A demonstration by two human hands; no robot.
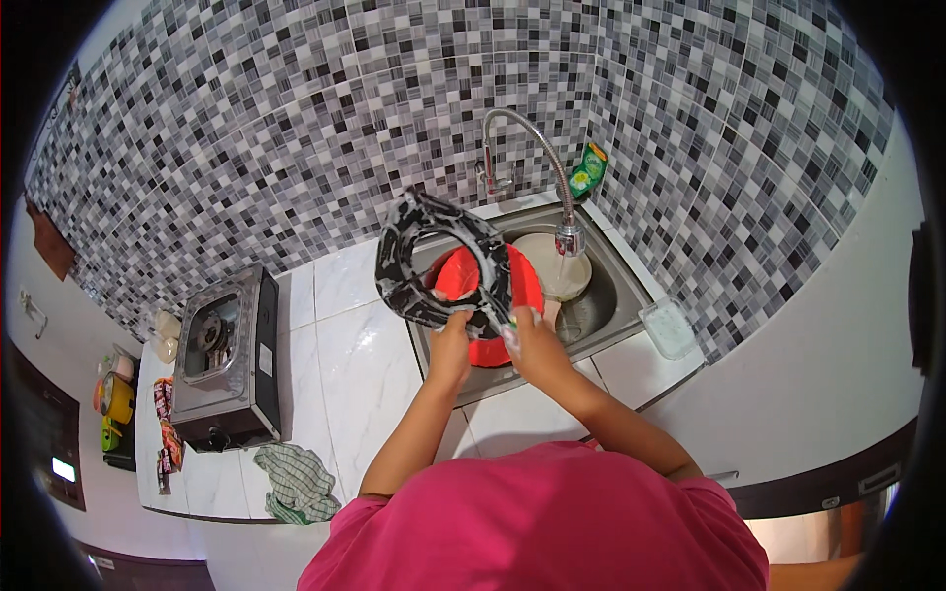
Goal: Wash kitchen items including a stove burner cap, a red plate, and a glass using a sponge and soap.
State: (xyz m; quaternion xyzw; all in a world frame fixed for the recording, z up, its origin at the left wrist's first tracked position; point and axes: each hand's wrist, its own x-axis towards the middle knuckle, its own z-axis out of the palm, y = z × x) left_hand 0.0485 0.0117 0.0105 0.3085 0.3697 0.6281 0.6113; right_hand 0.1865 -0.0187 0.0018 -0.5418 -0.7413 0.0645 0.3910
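Over the left part of the sink I hold a large black ring, streaked with white suds and tilted upward; its exact kind is unclear. My left hand grips its near rim. Close beside it, my right hand is closed around a small sudsy pad, like a sponge, pressed against the ring. Behind and below the ring sits a red basin, partly hidden. To its right, a pale round pan stands in the sink beneath the flexible faucet, from which water seems to run.
A tabletop gas stove stands on the tiled counter to the left. A checked cloth lies before it, and red sachets beside it. A soap tub sits right of the sink. A green pouch leans in the back corner.
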